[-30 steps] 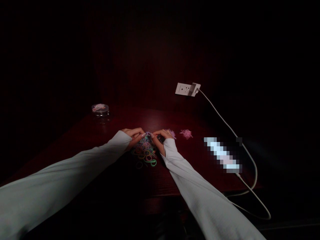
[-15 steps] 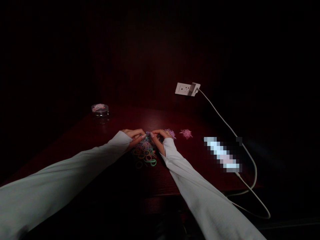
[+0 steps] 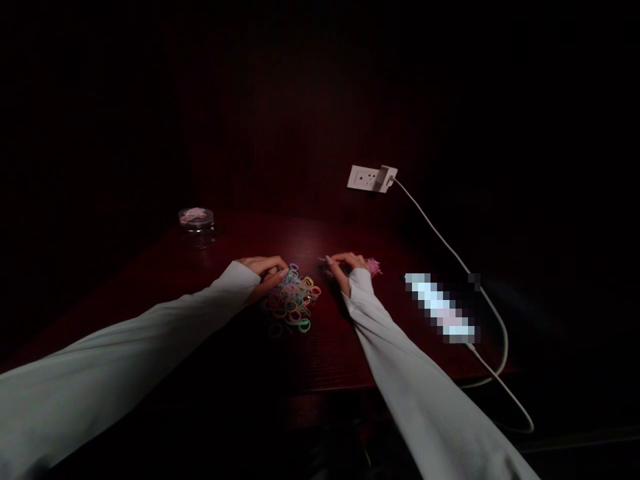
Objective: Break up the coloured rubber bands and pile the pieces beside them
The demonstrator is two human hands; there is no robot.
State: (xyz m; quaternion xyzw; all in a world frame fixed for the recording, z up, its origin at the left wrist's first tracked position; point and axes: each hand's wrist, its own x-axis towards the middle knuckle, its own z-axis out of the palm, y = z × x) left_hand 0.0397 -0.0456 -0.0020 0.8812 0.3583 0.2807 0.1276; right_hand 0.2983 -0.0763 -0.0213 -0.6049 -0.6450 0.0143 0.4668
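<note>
A heap of small coloured hair ties [image 3: 293,303] lies on the table in front of me. My left hand [image 3: 266,275] is at the heap's left side, thumb and finger pinched together on a small purple hair tie [image 3: 294,267]. Right of the heap, my right hand [image 3: 345,268] is closed in a pinch. A thin pale strand [image 3: 321,259] sticks out at its fingertips; its exact kind is too small to make out. The right hand covers most of the pile of purple strands. Behind that hand a pile of pink strands [image 3: 373,267] partly shows.
A round clear container [image 3: 197,219] stands on the dark red table [image 3: 250,233] at the back left. To the right lies a blurred-out lit device [image 3: 440,308] with a white cable [image 3: 430,220] near it. A charger [image 3: 385,179] sits in the wall socket [image 3: 363,178].
My right hand has moved right, away from my left hand, with a thin strand at its fingertips. The left hand stays by the heap. The view has shifted slightly.
</note>
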